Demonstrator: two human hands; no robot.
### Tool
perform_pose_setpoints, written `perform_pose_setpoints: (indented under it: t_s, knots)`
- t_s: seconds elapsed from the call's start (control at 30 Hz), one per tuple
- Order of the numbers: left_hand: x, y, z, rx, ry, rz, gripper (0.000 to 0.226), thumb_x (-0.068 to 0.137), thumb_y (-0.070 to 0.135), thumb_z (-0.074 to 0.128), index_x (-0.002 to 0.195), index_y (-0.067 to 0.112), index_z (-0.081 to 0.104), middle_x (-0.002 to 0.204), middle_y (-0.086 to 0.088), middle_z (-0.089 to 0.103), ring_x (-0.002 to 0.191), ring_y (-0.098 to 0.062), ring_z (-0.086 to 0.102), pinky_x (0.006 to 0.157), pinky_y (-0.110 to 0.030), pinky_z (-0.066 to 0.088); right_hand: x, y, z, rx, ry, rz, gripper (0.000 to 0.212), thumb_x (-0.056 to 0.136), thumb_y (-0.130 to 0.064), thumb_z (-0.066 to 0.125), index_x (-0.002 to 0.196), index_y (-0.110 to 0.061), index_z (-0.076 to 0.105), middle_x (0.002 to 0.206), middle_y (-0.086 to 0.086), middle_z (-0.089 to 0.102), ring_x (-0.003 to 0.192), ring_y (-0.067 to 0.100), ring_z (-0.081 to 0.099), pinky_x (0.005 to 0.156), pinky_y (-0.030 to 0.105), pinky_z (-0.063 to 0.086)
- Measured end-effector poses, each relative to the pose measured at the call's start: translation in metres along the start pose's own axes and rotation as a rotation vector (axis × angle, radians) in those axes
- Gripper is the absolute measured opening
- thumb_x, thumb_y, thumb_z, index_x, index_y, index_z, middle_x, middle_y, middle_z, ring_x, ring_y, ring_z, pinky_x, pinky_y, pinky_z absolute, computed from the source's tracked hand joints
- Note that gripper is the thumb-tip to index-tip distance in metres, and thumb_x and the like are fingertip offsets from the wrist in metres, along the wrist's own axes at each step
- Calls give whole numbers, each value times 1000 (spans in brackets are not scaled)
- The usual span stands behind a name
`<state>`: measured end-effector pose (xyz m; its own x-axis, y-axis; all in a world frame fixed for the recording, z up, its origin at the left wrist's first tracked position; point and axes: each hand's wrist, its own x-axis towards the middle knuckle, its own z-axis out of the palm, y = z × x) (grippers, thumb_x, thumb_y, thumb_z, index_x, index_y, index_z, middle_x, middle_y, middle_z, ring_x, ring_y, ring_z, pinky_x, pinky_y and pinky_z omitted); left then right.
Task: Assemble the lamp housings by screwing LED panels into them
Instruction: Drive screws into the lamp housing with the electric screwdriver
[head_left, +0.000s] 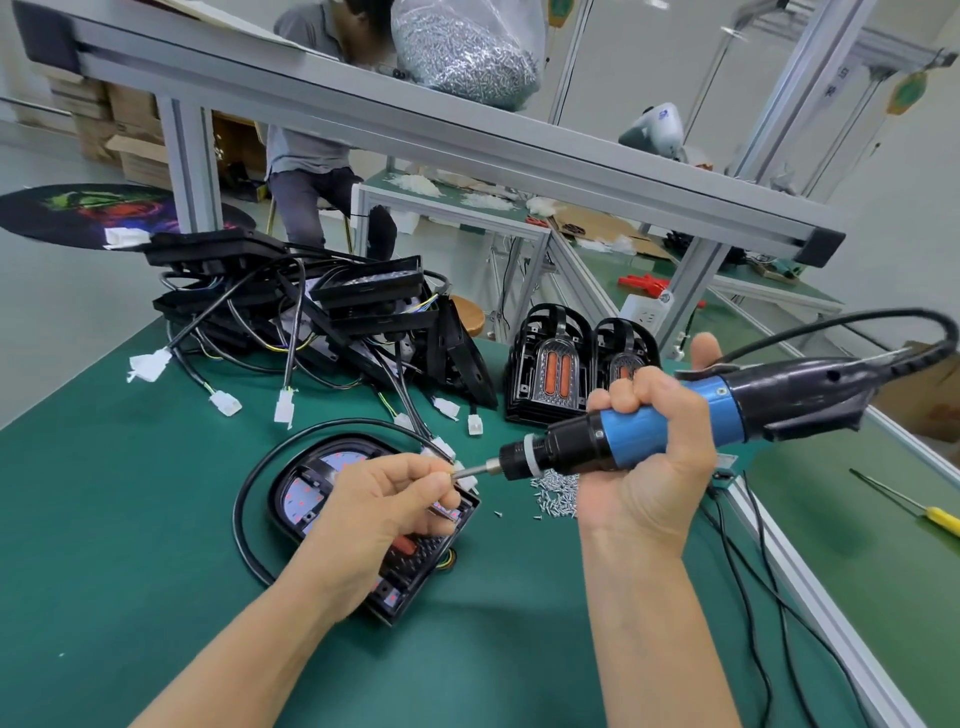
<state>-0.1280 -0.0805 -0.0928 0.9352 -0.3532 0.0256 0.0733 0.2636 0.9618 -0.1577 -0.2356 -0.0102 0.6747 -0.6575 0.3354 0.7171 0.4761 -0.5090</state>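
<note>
A black lamp housing (306, 499) with a white LED panel (304, 501) inside lies flat on the green mat, its black cable looping to the left. My left hand (384, 499) hovers over it, fingertips pinched at the tip of the screwdriver bit (470, 472), apparently on a small screw. My right hand (649, 452) grips a blue and black electric screwdriver (649, 431), held nearly level and pointing left. A heap of small silver screws (556, 493) lies just right of the housing.
A tangled pile of black housings with cables and white connectors (311, 312) fills the mat's far side. Finished lamps (558, 371) stand upright at the back right. A yellow-handled tool (940, 519) lies on the right bench. A person (311, 156) sits behind the aluminium frame.
</note>
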Motion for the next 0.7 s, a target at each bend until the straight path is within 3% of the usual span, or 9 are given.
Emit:
perform_pose_setpoints:
  t_s: [0.13, 0.27, 0.4, 0.47, 0.53, 0.6, 0.7]
  knots:
    - [2, 2, 1, 33, 35, -8, 6, 73, 21, 71, 77, 20, 75, 73, -5, 71, 60, -17, 64, 76, -47, 36, 2, -1, 5, -22, -53, -36, 45, 73, -2, 52, 113, -23, 54, 61, -6, 45, 52, 8, 44, 58, 22, 45]
    - [0, -1, 1, 130, 91, 29, 23, 86, 7, 65, 79, 25, 76, 73, -5, 72, 62, -15, 65, 76, -51, 43, -2, 4, 6, -57, -33, -50, 46, 74, -2, 52, 115, -22, 54, 59, -6, 45, 52, 9, 45, 59, 22, 46]
    - [-3, 0, -2, 145, 69, 43, 15, 82, 16, 67, 86, 27, 77, 84, -3, 75, 76, -20, 65, 86, -61, 46, -3, 10, 3, -51, -41, -22, 48, 74, -1, 53, 118, -21, 52, 61, -5, 46, 53, 9, 45, 61, 23, 46]
    - [-2, 2, -6, 172, 31, 47, 22, 80, 15, 71, 95, 31, 75, 97, 1, 74, 87, -21, 66, 78, -53, 52, -1, 13, 3, -58, -40, -28, 47, 74, -1, 53, 117, -21, 53, 60, -6, 47, 53, 9, 46, 61, 23, 47]
    - [-2, 5, -15, 187, 41, 58, 42, 70, 20, 83, 105, 40, 71, 107, 7, 69, 91, -13, 63, 75, -33, 54, 2, 15, 2, -64, -57, -32, 45, 74, 0, 53, 114, -23, 55, 61, -5, 47, 53, 10, 47, 61, 24, 47]
    - [-2, 7, -30, 262, 157, 105, 56, 62, 22, 88, 109, 43, 67, 112, 14, 64, 100, -5, 60, 89, -23, 45, 5, 17, -1, -98, -83, -32, 46, 75, 0, 52, 114, -23, 55, 61, -5, 48, 53, 10, 48, 61, 24, 47]
    - [-1, 2, -61, 569, 432, 132, 58, 72, 22, 81, 123, 33, 56, 128, 12, 55, 124, -9, 46, 105, -30, 34, 9, 21, -8, -175, -112, -44, 47, 75, 2, 52, 117, -19, 53, 60, -5, 48, 52, 11, 48, 61, 25, 46]
